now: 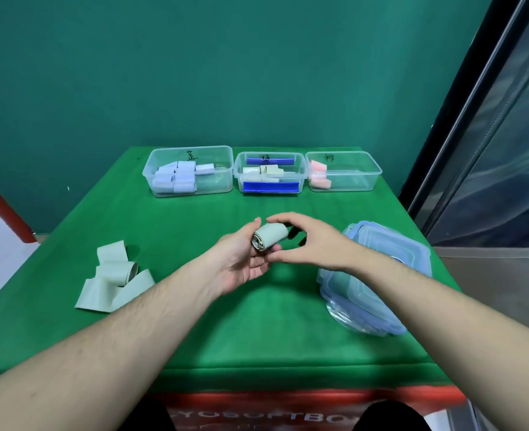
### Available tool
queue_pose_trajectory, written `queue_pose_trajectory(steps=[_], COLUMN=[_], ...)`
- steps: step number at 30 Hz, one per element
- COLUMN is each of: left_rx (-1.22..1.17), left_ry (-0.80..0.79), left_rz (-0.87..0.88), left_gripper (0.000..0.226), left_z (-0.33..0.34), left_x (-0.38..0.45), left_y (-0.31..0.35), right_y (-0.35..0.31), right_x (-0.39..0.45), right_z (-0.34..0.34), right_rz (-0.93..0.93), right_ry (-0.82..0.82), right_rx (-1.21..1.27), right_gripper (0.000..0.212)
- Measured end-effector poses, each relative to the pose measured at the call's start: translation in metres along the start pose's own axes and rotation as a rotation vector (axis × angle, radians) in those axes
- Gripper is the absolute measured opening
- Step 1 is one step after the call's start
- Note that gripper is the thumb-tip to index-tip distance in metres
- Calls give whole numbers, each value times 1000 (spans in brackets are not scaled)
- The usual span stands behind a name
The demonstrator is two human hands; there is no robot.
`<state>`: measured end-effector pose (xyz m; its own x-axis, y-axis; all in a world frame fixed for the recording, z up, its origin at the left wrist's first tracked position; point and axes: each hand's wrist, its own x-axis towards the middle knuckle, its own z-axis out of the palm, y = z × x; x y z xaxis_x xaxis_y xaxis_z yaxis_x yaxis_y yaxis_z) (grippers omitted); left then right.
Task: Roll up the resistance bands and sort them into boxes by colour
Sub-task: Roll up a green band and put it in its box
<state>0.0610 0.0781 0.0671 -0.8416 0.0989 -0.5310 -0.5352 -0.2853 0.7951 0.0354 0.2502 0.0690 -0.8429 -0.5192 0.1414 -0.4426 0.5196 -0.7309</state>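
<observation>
I read the job as well along but not finished. On the green table (194, 321) three clear boxes stand in a row at the far edge, each with a handwritten mark I can't read. The far-left box (188, 171), the largest, holds a heap of pale blue rolls (176, 178). The middle box (270, 176), with blue clips on its near and far sides, holds a few grey-green rolls (267, 171). The far-right box (344, 171) has only a couple of pink rolls (319, 174) at its left end.

At the near right lies a stack of lids (378, 275), so I judge closing the boxes is not yet done.

Near left, a loose grey-green band (117, 278) sprawls mostly unrolled; that one is left to do.

In the middle, my left hand (241, 259) cradles a rolled grey-green band (269, 239), fingers curled under it, while my right hand (306, 241) pinches its far end. I judge this roll is about ready for the middle box.
</observation>
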Motion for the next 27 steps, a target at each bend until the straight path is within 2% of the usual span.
queue_pose_trajectory(steps=[4,7,15,18,22,23,25,27], left_rx=[96,102,201,290,631,718,893,1030], left_ry=[56,52,62,125,301,313,281,232], left_rz=[-68,-89,-66,129,662,750,812,802], left_gripper=[36,34,43,39,18,13,12,14], left_z=[-2,-2,0,0,-6,-8,-12,-13], left_x=[35,65,134,153,181,186,197,210], left_y=[20,37,76,95,124,132,143,148], right_y=[19,35,61,73,93,96,102,108], right_x=[31,57,123,150,185,191,203,212], right_z=[-9,-14,-38,-51,-64,-68,-75,-82], right_rz=[-16,-43,-78,-15,91,140,219,263], right_ry=[-12,43,6,41,91,97,112,127], right_rx=[13,38,-132,-78,20,50,75,62], right_gripper=[51,41,30,27,27,27,27,27])
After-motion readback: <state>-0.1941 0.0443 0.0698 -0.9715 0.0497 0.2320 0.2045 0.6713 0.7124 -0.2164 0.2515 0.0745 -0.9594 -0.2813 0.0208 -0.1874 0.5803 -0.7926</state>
